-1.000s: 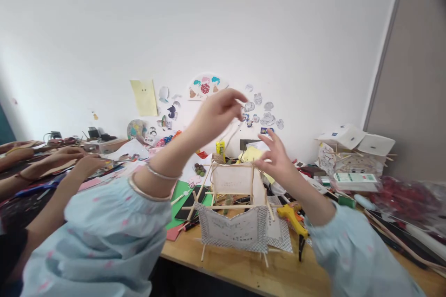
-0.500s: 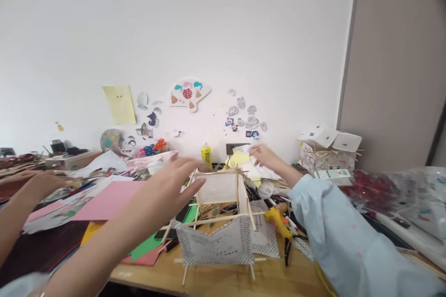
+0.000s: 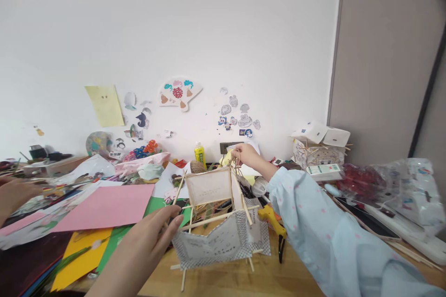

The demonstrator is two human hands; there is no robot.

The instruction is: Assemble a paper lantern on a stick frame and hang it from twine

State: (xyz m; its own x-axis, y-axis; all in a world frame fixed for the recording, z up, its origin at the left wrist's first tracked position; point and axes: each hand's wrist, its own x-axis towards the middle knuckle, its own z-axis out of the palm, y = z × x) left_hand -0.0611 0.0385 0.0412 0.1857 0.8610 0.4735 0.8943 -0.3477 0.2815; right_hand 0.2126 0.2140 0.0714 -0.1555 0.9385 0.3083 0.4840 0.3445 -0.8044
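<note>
A paper lantern frame [image 3: 216, 216] made of thin wooden sticks and patterned paper panels stands on the wooden table [image 3: 237, 278]. My left hand [image 3: 153, 239] rests beside its lower left corner, fingers closed together, touching a stick end. My right hand [image 3: 244, 155] is raised over the frame's far top corner, pinching a strand of brown twine [image 3: 236, 166] tied there.
A yellow glue gun [image 3: 272, 218] lies right of the lantern. Pink [image 3: 108, 206], yellow and green paper sheets cover the left. A glue bottle [image 3: 200, 153] stands by the wall. Another person's hand [image 3: 14, 192] shows at the far left. Boxes and bags crowd the right.
My left hand dropped from high above the lantern to its lower left corner. My right hand went from open fingers to a pinch on twine at the top corner. The view swung right.
</note>
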